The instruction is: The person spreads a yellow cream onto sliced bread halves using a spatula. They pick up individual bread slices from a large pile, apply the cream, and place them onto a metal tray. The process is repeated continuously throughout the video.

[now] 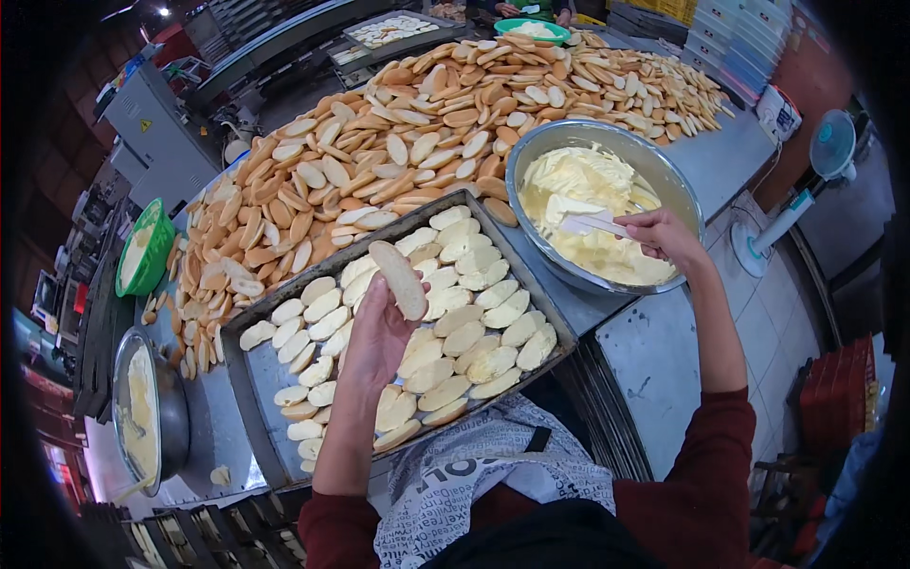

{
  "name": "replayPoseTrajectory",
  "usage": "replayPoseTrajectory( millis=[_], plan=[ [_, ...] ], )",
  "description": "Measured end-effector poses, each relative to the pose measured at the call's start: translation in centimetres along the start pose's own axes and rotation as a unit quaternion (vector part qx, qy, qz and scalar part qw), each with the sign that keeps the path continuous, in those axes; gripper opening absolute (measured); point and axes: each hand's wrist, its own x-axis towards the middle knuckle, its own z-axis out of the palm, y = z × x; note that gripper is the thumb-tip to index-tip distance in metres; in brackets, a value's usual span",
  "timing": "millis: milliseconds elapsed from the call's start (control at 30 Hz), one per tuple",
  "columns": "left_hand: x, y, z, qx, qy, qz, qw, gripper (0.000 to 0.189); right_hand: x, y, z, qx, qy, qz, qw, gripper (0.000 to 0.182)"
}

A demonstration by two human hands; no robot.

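My left hand (380,334) holds up an oval bread slice (399,280), cut face showing, above a metal baking tray (250,427). Rows of cream-topped bread slices (463,338) lie in that tray. In my right hand (665,238) is the handle of a pale spatula (590,222); its blade carries cream over a large steel bowl (691,206). Pale yellow cream (576,174) fills much of the bowl. A big heap of bread slices (426,114) spreads behind the tray and bowl.
At the left stand a green basin (161,249) and another steel bowl (174,419), both with cream. Across the table, a person's hands (507,10) are near a green bowl (561,33). Plastic containers (736,46) are stacked back right; a fan (833,146) stands at the right.
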Motion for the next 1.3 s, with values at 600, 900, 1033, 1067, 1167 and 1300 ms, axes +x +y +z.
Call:
replayPoseTrajectory(
  millis=[600, 900, 1033, 1067, 1167, 1300],
  plan=[
    [-1.9, -0.6, 2.1, -0.147, -0.034, 0.004, 0.989, 0.046, -5.3, 1.2, 22.7, -0.029, 0.159, -0.529, 0.833, 0.050],
    [-2.4, 0.1, -0.2, -0.232, -0.094, 0.052, 0.967, 0.043, -4.9, 1.1, 20.2, -0.182, 0.161, -0.638, 0.731, 0.054],
    [-3.0, 0.7, -0.8, -0.217, -0.031, 0.065, 0.974, 0.045, -6.1, 0.1, 18.1, -0.248, 0.165, -0.638, 0.710, 0.054],
    [-3.1, 0.9, -0.9, -0.202, -0.022, 0.076, 0.976, 0.046, -6.3, 0.0, 17.8, -0.240, 0.175, -0.638, 0.710, 0.053],
    [-2.8, 0.8, -0.7, -0.148, -0.003, 0.093, 0.985, 0.050, -7.1, -0.3, 18.3, -0.192, 0.218, -0.622, 0.727, 0.054],
    [-2.6, 0.0, -1.4, -0.106, 0.024, 0.112, 0.988, 0.055, -8.9, -2.1, 18.7, -0.236, 0.161, -0.615, 0.735, 0.053]
  ],
)
